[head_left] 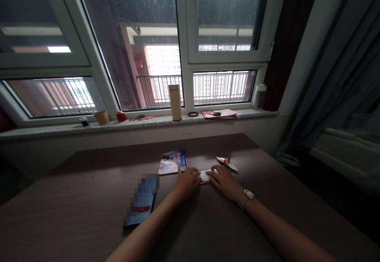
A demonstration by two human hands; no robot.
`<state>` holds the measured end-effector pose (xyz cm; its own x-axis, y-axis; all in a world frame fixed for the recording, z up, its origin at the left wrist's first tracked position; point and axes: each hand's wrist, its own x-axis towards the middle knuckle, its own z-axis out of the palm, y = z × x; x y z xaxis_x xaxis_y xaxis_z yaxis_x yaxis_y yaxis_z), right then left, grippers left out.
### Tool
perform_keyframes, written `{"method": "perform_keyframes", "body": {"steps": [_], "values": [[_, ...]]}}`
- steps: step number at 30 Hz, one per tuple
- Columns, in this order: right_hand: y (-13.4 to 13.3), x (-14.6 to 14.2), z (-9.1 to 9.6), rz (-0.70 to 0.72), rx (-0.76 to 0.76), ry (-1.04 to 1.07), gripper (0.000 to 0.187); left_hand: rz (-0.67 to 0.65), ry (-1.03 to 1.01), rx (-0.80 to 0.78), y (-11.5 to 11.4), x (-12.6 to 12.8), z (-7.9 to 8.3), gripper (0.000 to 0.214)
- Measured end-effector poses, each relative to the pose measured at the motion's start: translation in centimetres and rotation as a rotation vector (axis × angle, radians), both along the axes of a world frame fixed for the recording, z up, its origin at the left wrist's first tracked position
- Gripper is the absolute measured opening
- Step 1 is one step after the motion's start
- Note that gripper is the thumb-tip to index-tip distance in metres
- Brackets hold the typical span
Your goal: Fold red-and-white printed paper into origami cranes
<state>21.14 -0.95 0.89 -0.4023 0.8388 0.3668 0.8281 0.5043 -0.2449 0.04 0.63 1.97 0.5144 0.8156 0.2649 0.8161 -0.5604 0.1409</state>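
A small folded piece of paper [204, 176], white with coloured edges, lies on the table between my hands. My left hand [187, 183] holds its left end, fingers bent over it and one finger sticking up and away. At the right end, my right hand [225, 181] presses the paper with its fingertips; a bracelet with a light charm [248, 193] circles that wrist. Just beyond my right hand sits a folded paper crane [228, 162], white and red. A printed booklet or packet [173, 161] lies beyond my left hand. The undersides of my fingers are hidden.
A phone [141, 202] with a blurred screen lies left of my left forearm on the brown table [97, 187]. Along the windowsill [154, 122] stand a beige bottle [175, 103], a paper cup [101, 117], a red container [121, 116] and scissors [217, 114] on red-and-white papers.
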Motion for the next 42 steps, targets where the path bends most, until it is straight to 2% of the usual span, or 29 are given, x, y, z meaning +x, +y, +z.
{"method": "perform_keyframes", "body": {"steps": [11, 18, 42], "values": [[-0.07, -0.02, -0.07, -0.014, 0.003, 0.002, 0.032, 0.007, 0.012, -0.010, 0.09, 0.28, 0.41, 0.024], [0.05, -0.13, -0.19, -0.025, 0.007, -0.009, 0.033, -0.001, 0.028, 0.040, 0.23, 0.36, 0.21, 0.026], [-0.06, -0.53, 0.03, -0.055, 0.014, -0.021, 0.033, 0.020, 0.041, 0.021, 0.67, 0.50, -0.30, 0.031]]}}
